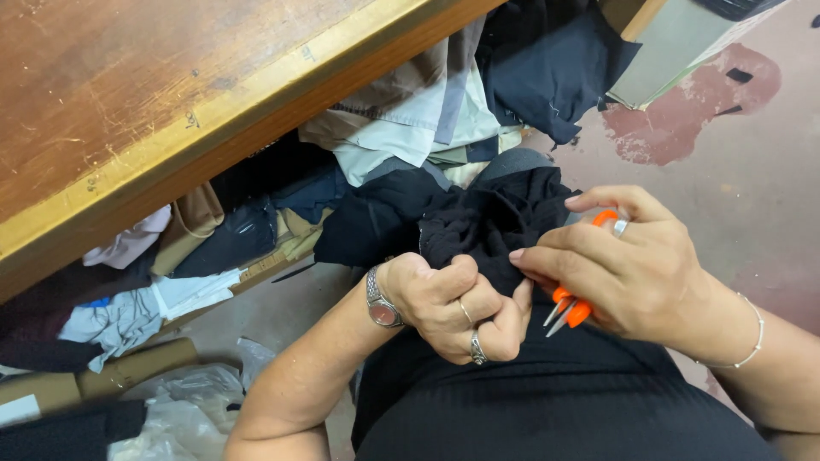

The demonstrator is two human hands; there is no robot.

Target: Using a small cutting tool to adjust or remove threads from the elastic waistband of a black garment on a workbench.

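Down in the lap of the person, both hands work on a bunched piece of black ribbed knit fabric (487,222). The left hand (448,307) is closed into a fist around a fold of this fabric, with the fingers curled tight and the thumb pressed over them; it wears two rings and a silver wristwatch (382,300). The right hand (628,265) holds a small pair of orange-handled thread snips (572,309). The fingers are wrapped around the orange handle, one finger goes through its loop, and the index finger and thumb are stretched forward and touch the fabric just beside the left hand. The two metal blades point down and left and are a little apart. A thin silver bracelet (752,341) is on the right wrist.

The fabric lies on the black-clothed lap and its upper part reaches toward a pile of cloth scraps (410,128) in beige, pale green and dark colours. This pile sits under the edge of a worn brown wooden table (128,94). On the left, near the floor, lie cardboard tubes (128,367) and clear plastic bags (179,418).
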